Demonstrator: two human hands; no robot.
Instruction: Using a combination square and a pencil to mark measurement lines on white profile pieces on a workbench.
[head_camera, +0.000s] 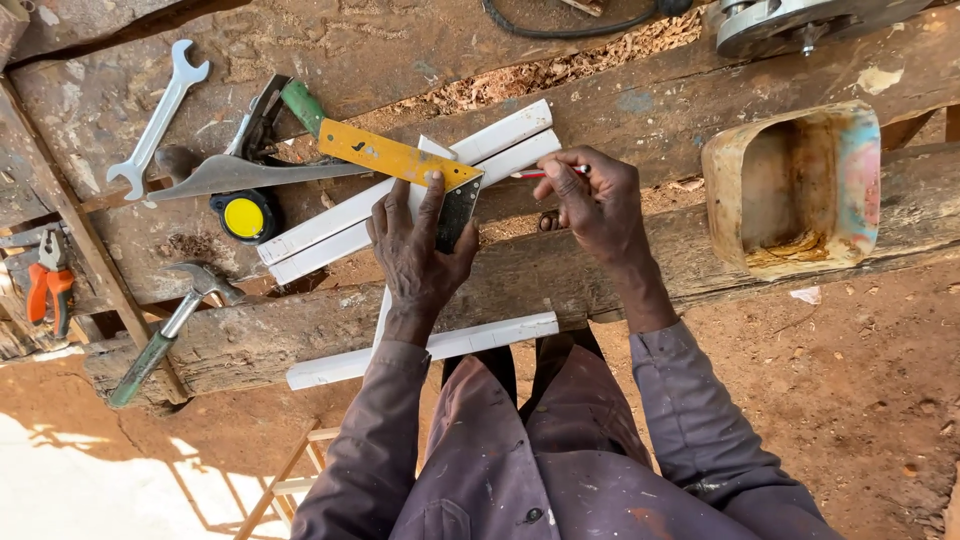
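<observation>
Pressing down on the square (405, 160), the left hand (420, 250) lies flat with fingers spread, pinning the yellow blade and dark stock across the white strips (400, 195) on the bench (560, 270). The right hand (600, 205) is closed around a pencil (535, 174), whose tip meets the upper strip just beside the end of the square. Risk, as a judgement: the strips lie loose and overlapping (one crosses under the others), so uneven pressure could let the square pivot and skew the line; the strip (420, 350) near the bench edge could be knocked off by a sleeve. A worn tub (795, 190) stands to the right, apart from the hands, holding only a few shavings at its bottom
</observation>
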